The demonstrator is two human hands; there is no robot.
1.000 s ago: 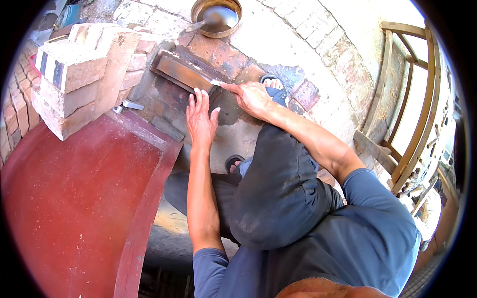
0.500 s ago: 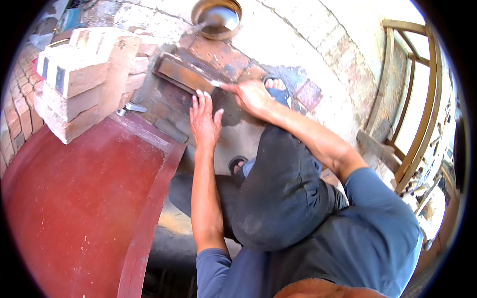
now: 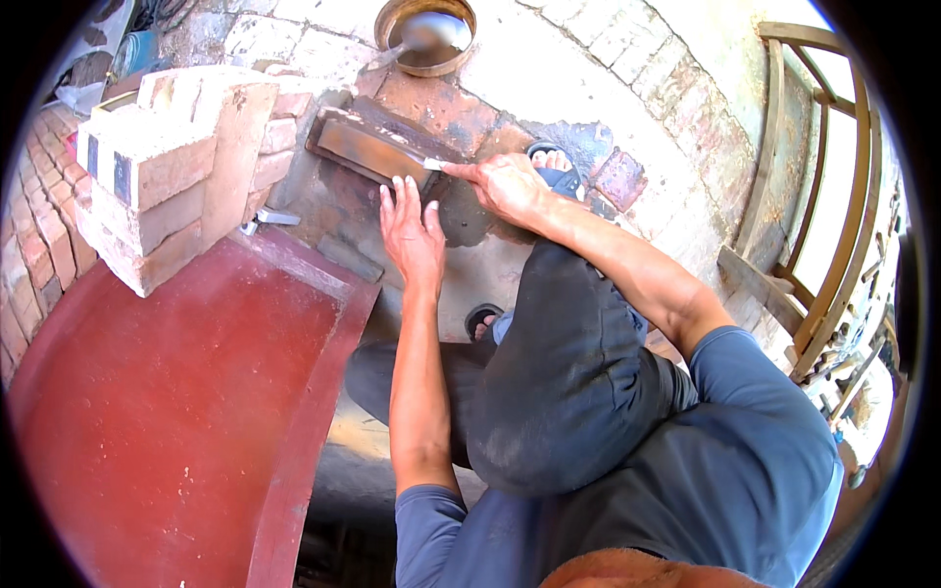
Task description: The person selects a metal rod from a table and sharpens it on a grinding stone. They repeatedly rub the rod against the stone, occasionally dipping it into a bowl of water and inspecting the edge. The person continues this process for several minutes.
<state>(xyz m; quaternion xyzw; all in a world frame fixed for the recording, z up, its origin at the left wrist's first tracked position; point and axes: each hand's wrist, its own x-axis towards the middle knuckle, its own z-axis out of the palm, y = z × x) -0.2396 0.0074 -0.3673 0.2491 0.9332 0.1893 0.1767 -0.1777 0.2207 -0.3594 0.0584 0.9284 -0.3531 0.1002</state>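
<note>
A brown rectangular block [image 3: 368,150], like a sharpening stone, lies slantwise on a dark wet base in front of me. My left hand [image 3: 412,235] is open and palm down, its outstretched fingertips at the block's near edge. From the right, my right hand [image 3: 508,191] closes around a small pale metal piece [image 3: 434,165], perhaps a blade. That piece shows beyond the index finger, at the block's right end. Its remaining part is hidden in the hand.
A round bowl [image 3: 428,71] of liquid stands beyond the block. Stacked bricks [image 3: 176,181] rise at the left above a red panel [image 3: 186,402], with a small metal piece [image 3: 277,217] beside them. A wooden frame [image 3: 823,196] leans at right. My sandalled foot [image 3: 554,167] is near my right hand.
The view has shifted slightly. Both hands keep nearly the same place at the block, the right one still gripping the metal piece.
</note>
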